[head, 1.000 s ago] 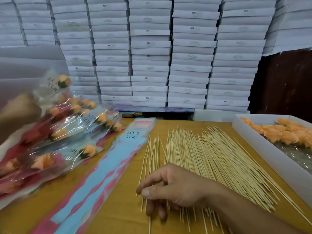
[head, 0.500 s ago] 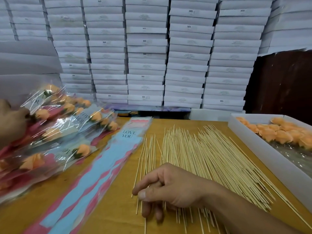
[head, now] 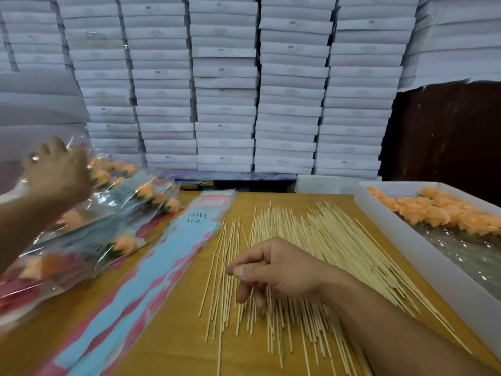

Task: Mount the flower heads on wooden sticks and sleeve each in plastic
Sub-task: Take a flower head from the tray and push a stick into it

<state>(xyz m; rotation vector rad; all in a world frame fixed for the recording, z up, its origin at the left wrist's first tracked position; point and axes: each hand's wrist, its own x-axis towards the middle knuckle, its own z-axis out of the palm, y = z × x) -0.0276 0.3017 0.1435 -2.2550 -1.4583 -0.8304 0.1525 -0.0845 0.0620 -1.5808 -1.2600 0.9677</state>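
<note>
Many wooden sticks (head: 311, 253) lie touching under our right hand (head: 282, 272); its curled fingers (head: 244, 291), seemingly clamped on nothing, may drag up several.

Bare forearms, left hand (head: 58, 172), right hand (head: 282, 272)

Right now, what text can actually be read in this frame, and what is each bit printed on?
"LOVE YOU": on the top empty plastic sleeve of the pink-and-blue stack.
Dark lettering, seemingly the same phrase, on the sleeved flowers at the left: tilted and creased, not readable.
Small dark marks on the stacked white boxes behind: too small to read.
Nothing printed on the wooden sticks or the white tray.
</note>
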